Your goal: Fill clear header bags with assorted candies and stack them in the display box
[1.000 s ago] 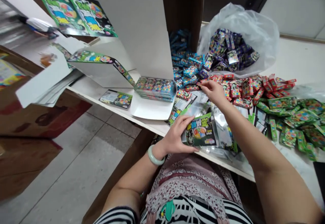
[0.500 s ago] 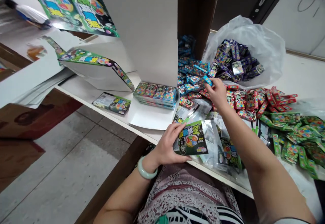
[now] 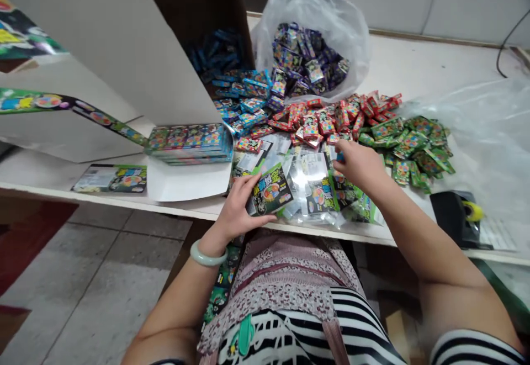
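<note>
My left hand (image 3: 240, 206), with a pale bangle at the wrist, is closed on a black and green printed pouch (image 3: 272, 191) near the table's front edge. My right hand (image 3: 361, 163) is closed with a small blue packet (image 3: 339, 157) at its fingertips, mostly hidden by the fingers. Below that hand lie flat clear-backed printed pouches (image 3: 318, 191), overlapping. Just beyond it is a heap of small red packets (image 3: 327, 119), with green packets (image 3: 418, 144) to its right and blue packets (image 3: 248, 97) to its left.
A clear plastic bag (image 3: 356, 39) holds purple packets (image 3: 308, 58) at the back. An open white display box (image 3: 182, 183) on the left has stacked filled packs (image 3: 192, 143) inside. One printed pouch (image 3: 132, 179) lies beside it. A black tape dispenser (image 3: 449, 216) stands at right.
The view has swung right. My right hand has moved from the blue packets to over the pouches in front of the red heap, carrying the blue packet. My left hand keeps the pouch.
</note>
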The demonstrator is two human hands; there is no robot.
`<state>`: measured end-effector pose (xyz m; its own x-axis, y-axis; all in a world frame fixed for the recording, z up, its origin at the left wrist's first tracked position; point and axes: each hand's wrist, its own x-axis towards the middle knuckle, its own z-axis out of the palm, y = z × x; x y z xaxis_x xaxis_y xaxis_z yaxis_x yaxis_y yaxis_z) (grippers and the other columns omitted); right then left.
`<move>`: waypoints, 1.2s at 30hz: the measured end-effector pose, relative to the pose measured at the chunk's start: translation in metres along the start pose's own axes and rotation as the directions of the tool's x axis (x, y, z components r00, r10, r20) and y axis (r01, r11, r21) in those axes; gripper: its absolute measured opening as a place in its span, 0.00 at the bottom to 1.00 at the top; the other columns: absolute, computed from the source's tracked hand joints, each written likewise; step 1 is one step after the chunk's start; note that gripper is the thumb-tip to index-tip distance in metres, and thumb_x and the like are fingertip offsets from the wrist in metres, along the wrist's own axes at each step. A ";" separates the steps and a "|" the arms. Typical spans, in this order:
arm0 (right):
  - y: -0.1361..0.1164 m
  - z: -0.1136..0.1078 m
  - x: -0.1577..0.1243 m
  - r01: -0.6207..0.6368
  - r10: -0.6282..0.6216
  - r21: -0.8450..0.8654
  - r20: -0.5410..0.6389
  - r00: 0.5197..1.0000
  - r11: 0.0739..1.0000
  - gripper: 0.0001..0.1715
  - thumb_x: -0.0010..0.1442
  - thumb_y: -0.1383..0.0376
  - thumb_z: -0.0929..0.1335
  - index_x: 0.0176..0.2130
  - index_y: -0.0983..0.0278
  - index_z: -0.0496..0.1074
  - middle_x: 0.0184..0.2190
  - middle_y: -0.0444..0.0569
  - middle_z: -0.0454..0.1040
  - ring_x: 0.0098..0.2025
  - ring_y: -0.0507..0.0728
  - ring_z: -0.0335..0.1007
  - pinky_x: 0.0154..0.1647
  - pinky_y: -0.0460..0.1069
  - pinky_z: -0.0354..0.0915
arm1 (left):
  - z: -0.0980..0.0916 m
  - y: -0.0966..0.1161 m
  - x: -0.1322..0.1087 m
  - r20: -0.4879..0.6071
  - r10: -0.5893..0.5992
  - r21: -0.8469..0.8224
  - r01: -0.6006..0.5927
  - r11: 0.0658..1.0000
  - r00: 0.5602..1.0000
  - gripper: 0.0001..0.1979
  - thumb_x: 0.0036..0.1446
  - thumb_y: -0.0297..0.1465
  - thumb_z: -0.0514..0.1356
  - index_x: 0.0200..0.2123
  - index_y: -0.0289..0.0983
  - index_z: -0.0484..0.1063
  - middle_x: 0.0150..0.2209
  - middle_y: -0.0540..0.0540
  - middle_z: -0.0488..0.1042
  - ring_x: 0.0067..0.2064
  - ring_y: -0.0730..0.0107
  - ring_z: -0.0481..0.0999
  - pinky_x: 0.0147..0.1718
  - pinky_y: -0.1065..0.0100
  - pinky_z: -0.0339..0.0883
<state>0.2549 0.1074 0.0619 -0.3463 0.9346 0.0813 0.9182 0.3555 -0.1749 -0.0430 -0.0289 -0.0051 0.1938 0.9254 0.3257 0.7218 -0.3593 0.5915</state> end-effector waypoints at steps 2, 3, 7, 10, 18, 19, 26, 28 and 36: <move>0.000 0.002 0.006 -0.031 0.046 -0.089 0.176 0.983 0.996 0.15 0.59 0.61 0.71 0.45 0.63 0.75 0.40 0.59 0.81 0.43 0.67 0.77 0.39 0.55 0.67 | 0.010 0.008 0.008 0.024 0.036 0.009 -0.036 0.999 0.999 0.52 0.48 0.53 0.70 0.70 0.44 0.52 0.59 0.37 0.64 0.61 0.45 0.67 0.61 0.42 0.64; 0.003 0.003 0.009 -0.049 0.063 -0.061 0.244 0.968 0.997 0.15 0.60 0.59 0.71 0.46 0.64 0.75 0.40 0.59 0.81 0.44 0.67 0.77 0.40 0.55 0.68 | 0.013 0.011 0.011 0.035 0.053 0.014 -0.054 0.998 0.998 0.52 0.48 0.53 0.69 0.70 0.44 0.52 0.59 0.37 0.64 0.61 0.44 0.67 0.61 0.42 0.64; 0.031 0.001 0.009 -0.094 0.028 0.229 0.276 0.961 0.969 0.20 0.66 0.57 0.66 0.53 0.64 0.72 0.40 0.54 0.82 0.42 0.62 0.78 0.45 0.55 0.69 | 0.016 0.016 0.010 0.048 0.081 0.025 -0.082 0.996 0.996 0.50 0.50 0.54 0.67 0.70 0.44 0.52 0.59 0.37 0.64 0.61 0.44 0.67 0.60 0.42 0.65; 0.056 0.007 -0.006 0.145 -0.218 0.296 0.234 0.947 0.944 0.29 0.58 0.55 0.73 0.57 0.60 0.70 0.52 0.54 0.78 0.54 0.64 0.73 0.56 0.59 0.67 | 0.013 0.014 0.005 0.080 0.072 0.031 -0.075 0.997 0.994 0.49 0.51 0.54 0.67 0.70 0.44 0.53 0.58 0.37 0.64 0.60 0.45 0.68 0.60 0.43 0.65; 0.053 0.019 -0.049 0.344 -0.352 0.269 -0.022 0.936 0.899 0.40 0.52 0.59 0.75 0.61 0.64 0.67 0.59 0.62 0.68 0.62 0.70 0.65 0.62 0.66 0.62 | 0.025 0.015 0.008 0.103 0.127 0.104 -0.138 0.985 0.987 0.52 0.48 0.53 0.70 0.70 0.42 0.54 0.57 0.35 0.65 0.59 0.41 0.67 0.60 0.40 0.63; 0.050 0.011 -0.055 0.375 -0.370 0.303 -0.079 0.926 0.876 0.40 0.53 0.58 0.74 0.62 0.63 0.65 0.60 0.61 0.67 0.62 0.70 0.64 0.63 0.66 0.61 | 0.026 0.015 0.008 0.097 0.142 0.109 -0.152 0.982 0.985 0.52 0.47 0.53 0.70 0.70 0.42 0.53 0.57 0.35 0.65 0.59 0.41 0.67 0.60 0.40 0.63; 0.027 -0.026 -0.078 0.599 -0.656 0.344 0.072 0.751 0.723 0.36 0.57 0.57 0.73 0.63 0.57 0.67 0.61 0.58 0.67 0.61 0.68 0.63 0.61 0.66 0.64 | 0.025 0.021 0.011 0.183 0.280 0.033 -0.290 0.956 0.943 0.54 0.49 0.52 0.69 0.72 0.41 0.49 0.57 0.34 0.64 0.59 0.44 0.67 0.59 0.44 0.65; 0.024 -0.025 -0.076 0.611 -0.671 0.330 0.106 0.734 0.720 0.37 0.57 0.55 0.74 0.63 0.57 0.68 0.61 0.58 0.67 0.61 0.68 0.63 0.61 0.66 0.64 | 0.026 0.023 0.011 0.206 0.296 0.023 -0.307 0.952 0.933 0.54 0.50 0.53 0.69 0.72 0.41 0.48 0.57 0.34 0.63 0.59 0.45 0.67 0.59 0.45 0.65; 0.013 -0.017 -0.067 0.633 -0.671 0.240 0.143 0.727 0.737 0.39 0.55 0.53 0.75 0.62 0.61 0.69 0.57 0.60 0.70 0.56 0.69 0.65 0.57 0.65 0.66 | 0.030 0.027 0.006 0.221 0.220 -0.043 -0.215 0.976 0.950 0.52 0.48 0.51 0.70 0.70 0.40 0.51 0.57 0.35 0.63 0.57 0.46 0.69 0.57 0.45 0.67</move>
<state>0.2930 0.0490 0.0705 -0.8957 0.4431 0.0361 0.4111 0.8564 -0.3125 -0.0025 -0.0296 -0.0092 0.4894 0.8270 0.2766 0.6336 -0.5552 0.5388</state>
